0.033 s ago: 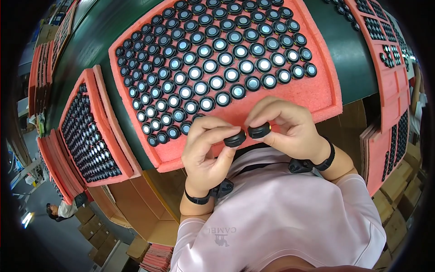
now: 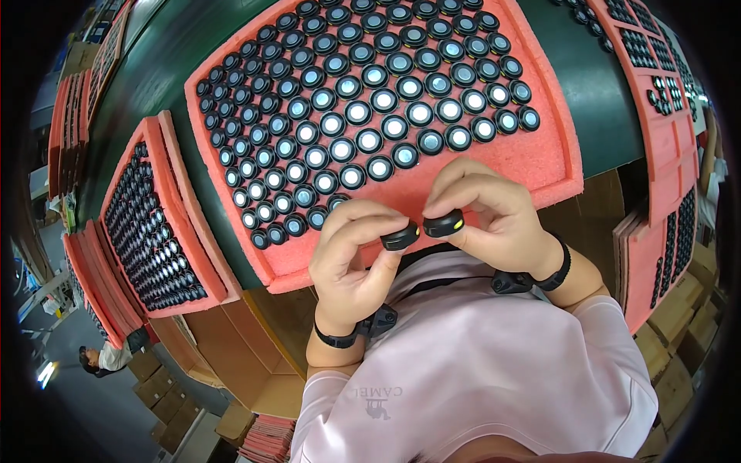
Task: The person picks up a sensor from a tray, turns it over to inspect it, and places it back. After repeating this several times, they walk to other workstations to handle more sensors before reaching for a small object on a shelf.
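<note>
My left hand point(image 2: 347, 262) pinches a small round black puck-like piece point(image 2: 398, 238) between thumb and fingers. In my right hand point(image 2: 498, 220) is another black round piece point(image 2: 442, 224), with a yellow spot on its side. The two pieces are held edge-on, close together but apart, over the near rim of a pink foam tray point(image 2: 540, 168). Rows of similar black round pieces with pale shiny centres, such as this one point(image 2: 405, 156), stand in that tray. What the pieces are exactly I cannot tell.
A second pink foam tray point(image 2: 220, 266) of black pieces lies to the left on the green work surface point(image 2: 610, 116). Stacked pink trays point(image 2: 662, 154) stand at the right. Below the table edge are cardboard boxes point(image 2: 231, 347). Another person point(image 2: 112, 357) is at the far left.
My right hand has tilted its piece slightly, so more of the yellow spot shows. The left hand has barely moved; both hands still hold their pieces.
</note>
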A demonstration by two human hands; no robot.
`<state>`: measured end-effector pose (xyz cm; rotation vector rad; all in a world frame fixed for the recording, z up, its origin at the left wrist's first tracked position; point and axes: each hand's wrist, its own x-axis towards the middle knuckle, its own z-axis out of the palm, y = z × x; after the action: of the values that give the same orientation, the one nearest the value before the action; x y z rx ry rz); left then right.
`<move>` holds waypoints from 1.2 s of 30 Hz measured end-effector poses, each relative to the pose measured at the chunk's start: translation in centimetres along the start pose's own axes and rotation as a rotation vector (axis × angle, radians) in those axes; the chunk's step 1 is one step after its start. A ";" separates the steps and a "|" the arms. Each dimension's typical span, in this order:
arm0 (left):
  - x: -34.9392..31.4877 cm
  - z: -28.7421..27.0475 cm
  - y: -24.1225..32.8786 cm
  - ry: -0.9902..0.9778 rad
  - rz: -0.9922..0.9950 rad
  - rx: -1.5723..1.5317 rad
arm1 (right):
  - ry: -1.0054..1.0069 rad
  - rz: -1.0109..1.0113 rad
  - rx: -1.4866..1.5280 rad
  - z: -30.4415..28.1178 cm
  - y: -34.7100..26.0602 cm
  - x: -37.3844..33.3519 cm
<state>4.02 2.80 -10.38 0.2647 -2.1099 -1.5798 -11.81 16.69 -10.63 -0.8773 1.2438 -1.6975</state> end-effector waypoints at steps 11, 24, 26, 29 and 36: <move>-0.3 0.6 0.1 0.086 -0.088 -0.323 | -0.045 -0.253 -0.384 0.2 -0.5 0.0; -0.4 0.8 0.1 0.093 -0.043 -0.106 | -0.056 -0.230 -0.347 0.4 -0.1 0.2; -0.4 0.8 0.1 0.090 -0.043 -0.097 | -0.065 -0.252 -0.380 0.3 -0.2 0.3; -0.4 0.9 0.0 0.085 -0.042 -0.079 | -0.053 -0.262 -0.389 0.3 0.0 0.3; -0.4 1.0 0.0 0.079 -0.056 -0.117 | -0.040 -0.277 -0.392 0.3 0.3 0.1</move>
<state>3.88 3.83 -10.71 0.3430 -1.9585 -1.6903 -11.55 16.42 -10.82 -1.3641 1.5117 -1.6599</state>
